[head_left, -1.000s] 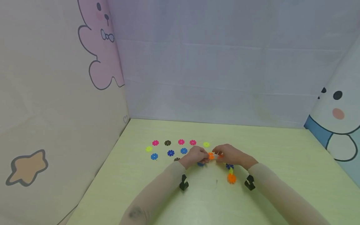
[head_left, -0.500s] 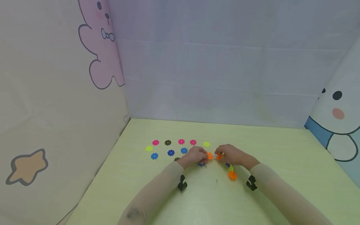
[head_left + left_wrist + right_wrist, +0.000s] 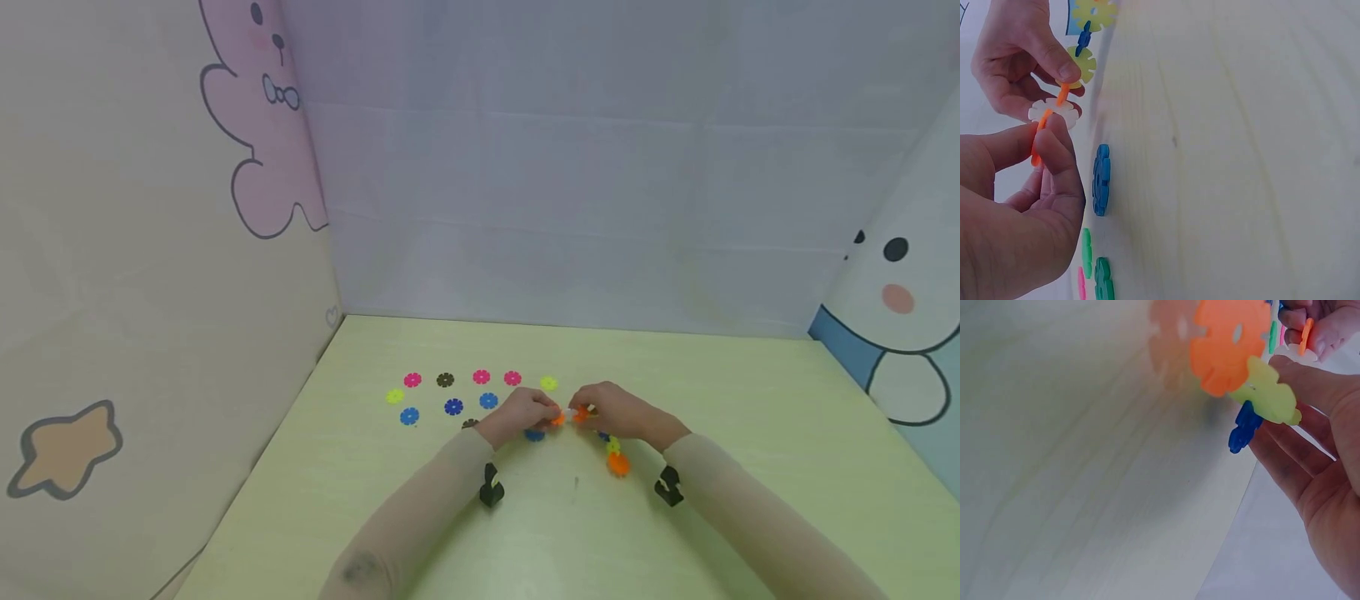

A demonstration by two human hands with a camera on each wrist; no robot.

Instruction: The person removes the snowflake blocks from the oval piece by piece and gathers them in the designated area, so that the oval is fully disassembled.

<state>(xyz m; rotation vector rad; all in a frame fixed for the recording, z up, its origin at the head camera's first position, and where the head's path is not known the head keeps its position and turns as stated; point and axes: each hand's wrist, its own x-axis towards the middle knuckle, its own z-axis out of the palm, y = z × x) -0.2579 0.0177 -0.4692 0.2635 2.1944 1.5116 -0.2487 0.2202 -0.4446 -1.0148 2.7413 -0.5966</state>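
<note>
My left hand [image 3: 546, 414] pinches an orange snowflake disc [image 3: 1036, 145] edge-on against a white disc [image 3: 1054, 112]. Opposite it, my right hand [image 3: 585, 411] pinches a second orange disc [image 3: 1063, 94] set in the white disc's other side. A joined chain trails from the right hand toward me: a dark blue disc [image 3: 1244, 428], a yellow-green disc [image 3: 1269, 394] and a large orange disc [image 3: 1229, 344]. The head view shows this chain's orange end [image 3: 618, 464] lying low over the table [image 3: 570, 533]. A loose blue disc [image 3: 1102, 179] lies just under the left hand.
Several loose discs lie in rows left of my hands: pink [image 3: 412, 380], brown [image 3: 446, 380], yellow [image 3: 394, 397], blue [image 3: 409, 416]. Green discs [image 3: 1104, 281] lie behind the left hand. Cartoon-printed walls enclose the table on the left, back and right.
Both hands stay together on the white and orange discs. The hanging chain's orange end has drawn slightly closer to the right hand.
</note>
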